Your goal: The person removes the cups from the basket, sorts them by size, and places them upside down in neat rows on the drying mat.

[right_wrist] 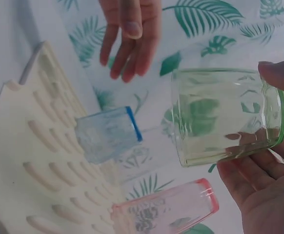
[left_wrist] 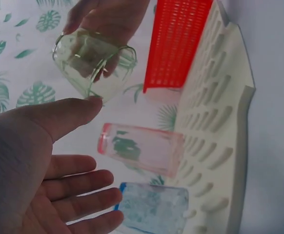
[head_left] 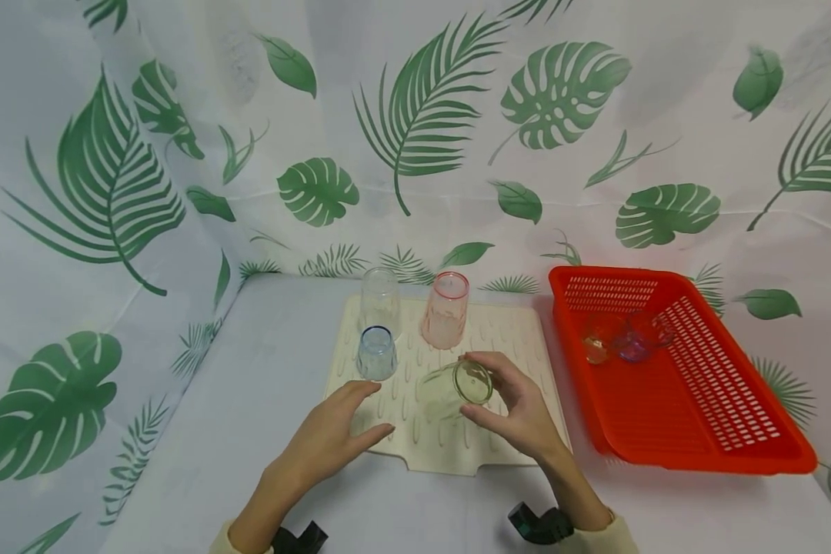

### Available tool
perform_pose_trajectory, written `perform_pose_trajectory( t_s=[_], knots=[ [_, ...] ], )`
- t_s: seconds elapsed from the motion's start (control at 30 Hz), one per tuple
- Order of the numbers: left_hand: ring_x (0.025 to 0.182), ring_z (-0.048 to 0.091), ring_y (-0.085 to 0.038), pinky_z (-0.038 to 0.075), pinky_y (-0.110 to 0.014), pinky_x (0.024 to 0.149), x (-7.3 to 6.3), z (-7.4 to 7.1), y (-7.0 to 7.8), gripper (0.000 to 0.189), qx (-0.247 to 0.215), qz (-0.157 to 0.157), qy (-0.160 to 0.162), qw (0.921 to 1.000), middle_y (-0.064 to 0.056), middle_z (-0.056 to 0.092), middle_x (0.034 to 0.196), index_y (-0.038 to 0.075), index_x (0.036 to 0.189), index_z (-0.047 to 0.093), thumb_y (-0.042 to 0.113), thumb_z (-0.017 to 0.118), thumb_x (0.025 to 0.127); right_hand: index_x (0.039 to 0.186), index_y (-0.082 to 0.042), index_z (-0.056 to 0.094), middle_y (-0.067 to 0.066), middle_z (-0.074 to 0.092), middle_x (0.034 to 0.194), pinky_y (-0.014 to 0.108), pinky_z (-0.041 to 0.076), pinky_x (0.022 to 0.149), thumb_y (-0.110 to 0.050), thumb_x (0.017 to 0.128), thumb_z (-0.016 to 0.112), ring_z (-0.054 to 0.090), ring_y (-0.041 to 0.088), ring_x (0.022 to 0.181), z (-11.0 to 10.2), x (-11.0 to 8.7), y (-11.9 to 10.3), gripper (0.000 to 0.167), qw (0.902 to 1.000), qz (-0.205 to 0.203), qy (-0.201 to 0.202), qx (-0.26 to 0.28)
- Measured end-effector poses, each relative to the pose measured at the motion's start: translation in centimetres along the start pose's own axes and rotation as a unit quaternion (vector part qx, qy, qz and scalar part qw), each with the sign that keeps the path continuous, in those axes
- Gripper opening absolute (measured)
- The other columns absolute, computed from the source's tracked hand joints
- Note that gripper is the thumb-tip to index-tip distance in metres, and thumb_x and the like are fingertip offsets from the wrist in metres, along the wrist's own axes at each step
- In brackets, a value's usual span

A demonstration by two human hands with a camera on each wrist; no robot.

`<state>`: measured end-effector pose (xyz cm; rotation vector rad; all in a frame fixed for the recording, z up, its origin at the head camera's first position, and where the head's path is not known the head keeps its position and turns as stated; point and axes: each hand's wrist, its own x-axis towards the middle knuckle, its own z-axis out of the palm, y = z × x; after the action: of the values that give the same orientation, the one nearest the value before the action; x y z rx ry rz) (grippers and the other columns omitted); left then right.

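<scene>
My right hand [head_left: 519, 404] grips a clear green drinking glass [right_wrist: 220, 117] near one end, thumb on one side and fingers on the other. The glass is tilted above the cream ridged draining mat [head_left: 505, 331]. My left hand [head_left: 328, 431] is beside it on the left, fingers extended and thumb apart, holding nothing. In the left wrist view its thumb tip overlaps the green glass. Just beyond the left hand, a small blue glass [head_left: 377, 362] stands on the mat. Behind are a tall clear glass [head_left: 379, 300] and a tall pink glass [head_left: 446, 315], both upright.
At the right stands a red perforated plastic basket [head_left: 665, 446]. Inside its far part lie a purple glass [head_left: 635, 346] and a yellowish glass [head_left: 595, 350]. A leaf-patterned curtain [head_left: 415, 115] hangs behind the white table [head_left: 208, 431].
</scene>
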<state>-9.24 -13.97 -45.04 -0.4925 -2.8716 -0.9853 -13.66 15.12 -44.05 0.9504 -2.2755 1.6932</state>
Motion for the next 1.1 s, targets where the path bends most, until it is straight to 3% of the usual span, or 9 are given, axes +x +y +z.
perform_pose_trajectory(
  t_s=[0.27,0.43,0.57,0.7,1.0,1.1],
  knots=[
    [0.134,0.056,-0.027,0.049,-0.045,0.109,-1.2,0.3,-1.4,0.068,0.008,-0.023,0.037,0.9990,-0.009,0.057,0.144,0.004,0.140,0.055,0.041,0.076,0.088,0.138,-0.003,0.055,0.016,0.062,0.133,0.015,0.044,0.108,0.003,0.078,0.080,0.058,0.007,0.123,0.5,0.9,0.9,0.065,0.9983,0.023,0.038,-0.038],
    [0.139,0.051,-0.033,0.045,-0.049,0.113,-1.6,1.0,-2.4,0.076,0.006,-0.063,0.024,0.9977,-0.016,0.053,0.149,0.001,0.145,0.049,0.044,0.075,0.088,0.138,-0.002,0.055,0.013,0.062,0.135,0.014,0.043,0.108,-0.003,0.080,0.082,0.060,0.019,0.122,1.0,1.5,2.0,0.064,0.9954,0.054,0.050,-0.062],
    [0.144,0.044,-0.036,0.040,-0.051,0.117,-1.9,1.9,-3.3,0.083,0.009,-0.099,-0.004,0.9951,-0.020,0.046,0.153,-0.001,0.147,0.045,0.047,0.075,0.087,0.138,-0.005,0.056,0.011,0.062,0.135,0.031,0.049,0.110,-0.008,0.081,0.083,0.060,0.026,0.124,1.4,1.9,3.0,0.063,0.9929,0.072,0.054,-0.077],
    [0.147,0.038,-0.039,0.038,-0.054,0.118,-2.2,2.8,-4.2,0.087,0.015,-0.107,-0.015,0.9940,-0.023,0.041,0.156,-0.005,0.148,0.043,0.047,0.076,0.086,0.138,-0.007,0.056,0.011,0.061,0.138,0.051,0.047,0.110,-0.012,0.081,0.084,0.059,0.029,0.127,1.7,2.4,3.8,0.064,0.9908,0.089,0.059,-0.083],
    [0.152,0.026,-0.040,0.036,-0.055,0.119,-2.6,3.8,-5.5,0.094,0.026,-0.118,-0.005,0.9926,-0.022,0.028,0.163,-0.004,0.151,0.037,0.050,0.076,0.085,0.139,0.001,0.053,0.017,0.058,0.140,0.053,0.041,0.116,-0.010,0.081,0.084,0.055,0.035,0.132,2.1,3.1,5.6,0.066,0.9876,0.131,0.067,-0.056],
    [0.153,0.023,-0.039,0.033,-0.054,0.120,-2.6,3.9,-5.7,0.095,0.026,-0.126,-0.003,0.9917,-0.022,0.026,0.164,-0.004,0.152,0.036,0.050,0.075,0.086,0.138,0.003,0.053,0.020,0.057,0.140,0.053,0.041,0.116,-0.007,0.081,0.083,0.055,0.036,0.132,2.4,3.3,5.2,0.066,0.9862,0.141,0.070,-0.052]
  ],
)
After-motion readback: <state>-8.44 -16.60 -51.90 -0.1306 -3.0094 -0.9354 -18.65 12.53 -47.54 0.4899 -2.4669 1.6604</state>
